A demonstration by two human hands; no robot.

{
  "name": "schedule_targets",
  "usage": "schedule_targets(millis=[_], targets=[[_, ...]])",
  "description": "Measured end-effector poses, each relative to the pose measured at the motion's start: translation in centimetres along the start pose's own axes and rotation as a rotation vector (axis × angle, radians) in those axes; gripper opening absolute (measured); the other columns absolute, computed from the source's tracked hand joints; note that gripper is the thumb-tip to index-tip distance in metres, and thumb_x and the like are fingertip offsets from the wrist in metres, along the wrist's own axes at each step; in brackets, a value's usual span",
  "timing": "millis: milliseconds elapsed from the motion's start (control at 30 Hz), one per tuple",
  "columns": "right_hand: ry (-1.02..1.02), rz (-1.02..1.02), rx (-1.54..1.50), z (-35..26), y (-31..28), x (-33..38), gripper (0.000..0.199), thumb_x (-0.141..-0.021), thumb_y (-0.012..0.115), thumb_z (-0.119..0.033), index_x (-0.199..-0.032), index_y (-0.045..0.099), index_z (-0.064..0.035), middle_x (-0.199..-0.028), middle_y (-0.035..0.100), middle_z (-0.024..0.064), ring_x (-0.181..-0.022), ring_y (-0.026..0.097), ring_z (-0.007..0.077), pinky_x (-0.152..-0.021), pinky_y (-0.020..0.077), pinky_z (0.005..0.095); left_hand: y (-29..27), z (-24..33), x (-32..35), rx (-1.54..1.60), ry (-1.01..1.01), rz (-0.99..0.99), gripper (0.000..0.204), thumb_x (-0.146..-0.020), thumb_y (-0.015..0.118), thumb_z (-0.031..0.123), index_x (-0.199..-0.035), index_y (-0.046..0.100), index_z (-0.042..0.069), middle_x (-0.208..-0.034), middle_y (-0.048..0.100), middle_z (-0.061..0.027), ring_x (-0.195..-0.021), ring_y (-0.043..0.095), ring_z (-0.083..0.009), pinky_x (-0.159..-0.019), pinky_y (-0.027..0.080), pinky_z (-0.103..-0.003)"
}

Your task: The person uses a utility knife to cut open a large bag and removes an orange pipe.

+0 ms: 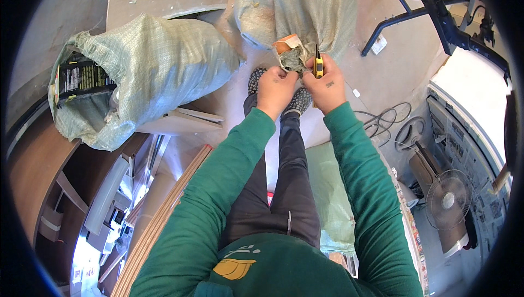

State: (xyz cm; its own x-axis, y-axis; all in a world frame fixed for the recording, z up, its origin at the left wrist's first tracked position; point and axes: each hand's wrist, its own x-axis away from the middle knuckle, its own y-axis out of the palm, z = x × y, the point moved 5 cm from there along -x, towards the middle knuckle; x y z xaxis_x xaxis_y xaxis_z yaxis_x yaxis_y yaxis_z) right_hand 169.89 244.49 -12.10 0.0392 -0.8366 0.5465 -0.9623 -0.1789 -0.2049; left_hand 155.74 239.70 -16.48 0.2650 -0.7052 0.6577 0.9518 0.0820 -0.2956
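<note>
Pale, scuffed floor [398, 73] underfoot, with odds and ends around the edges of the room. At the centre of the work is a bulky woven sack [322, 2], on the floor just beyond the person's feet. Its crumpled near end [293, 60] reaches the hands, and an orange-and-white scrap [287, 43] shows at that end.

Left hand [277, 91]: closed, thumb and fingers pinching the crumpled end. Right hand [326, 83]: closed around a yellow-and-black cutter [318, 66], its dark tip pointing away from the person; whether those fingers also grip sack material I cannot tell, nor whether a blade is out.

Step in hand, in my judgement: working at the sack's end, the left hand steadying it and the cutter at the ready. Any cut from here would call for material held taut, with the left fingers and the shoes [299, 100] clear of the tip.

Further out, a second sack [174, 57] lies at the left, mouth open toward the person's left, a dark package [84, 79] inside. At the right are a loose black cable [382, 120], a fan [448, 200] and a black metal frame [431, 13].
</note>
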Motion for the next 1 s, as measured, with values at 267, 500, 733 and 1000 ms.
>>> schedule_targets(millis=[267, 500, 733, 1000], targets=[[-0.103, 0.029, 0.113, 0.2, 0.3, 0.6, 0.02, -0.078, 0.064, -0.005, -0.098, 0.059, -0.0022, -0.081, 0.061, 0.0048, -0.072, 0.055, 0.0116, -0.067, 0.0484, 0.0275, -0.8, 0.1, 0.8, -0.106, 0.123, 0.048, 0.017, -0.088, 0.058, 0.013, -0.084, 0.064, -0.003, -0.075, 0.068, -0.0098, -0.069, 0.063, -0.0157, -0.065, 0.049, -0.032], [-0.174, -0.008, 0.211, -0.6, 0.6, 1.3, 0.042, -0.076, 0.074, -0.006, -0.113, 0.056, -0.003, -0.092, 0.064, 0.0104, -0.077, 0.061, 0.0219, -0.072, 0.0518, 0.0354, -2.5, 1.3, 1.7, 0.003, 0.197, -0.038, 0.014, -0.091, 0.058, 0.014, -0.087, 0.061, 0.0, -0.08, 0.065, -0.0159, -0.076, 0.062, -0.0313, -0.072, 0.048, -0.041], [-0.341, -0.01, 0.383, -0.7, 0.4, 0.3, 0.038, -0.076, 0.068, -0.003, -0.112, 0.056, -0.0039, -0.095, 0.065, 0.0219, -0.088, 0.063, 0.0442, -0.075, 0.0511, 0.0454, -3.9, 6.0, 2.9, -0.365, 0.724, 0.085, 0.013, -0.092, 0.06, 0.014, -0.086, 0.059, 0.002, -0.078, 0.06, -0.0152, -0.078, 0.058, -0.0375, -0.069, 0.045, -0.044], [-0.244, -0.123, 0.366, -2.5, 0.8, 0.5, 0.028, -0.081, 0.066, -0.007, -0.107, 0.057, -0.0021, -0.088, 0.064, 0.0217, -0.084, 0.063, 0.0426, -0.074, 0.0502, 0.0435, -5.3, 4.8, 1.8, -0.287, 0.616, 0.14, 0.009, -0.087, 0.06, 0.009, -0.081, 0.056, 0.005, -0.077, 0.058, -0.0119, -0.08, 0.057, -0.0339, -0.074, 0.041, -0.044]])
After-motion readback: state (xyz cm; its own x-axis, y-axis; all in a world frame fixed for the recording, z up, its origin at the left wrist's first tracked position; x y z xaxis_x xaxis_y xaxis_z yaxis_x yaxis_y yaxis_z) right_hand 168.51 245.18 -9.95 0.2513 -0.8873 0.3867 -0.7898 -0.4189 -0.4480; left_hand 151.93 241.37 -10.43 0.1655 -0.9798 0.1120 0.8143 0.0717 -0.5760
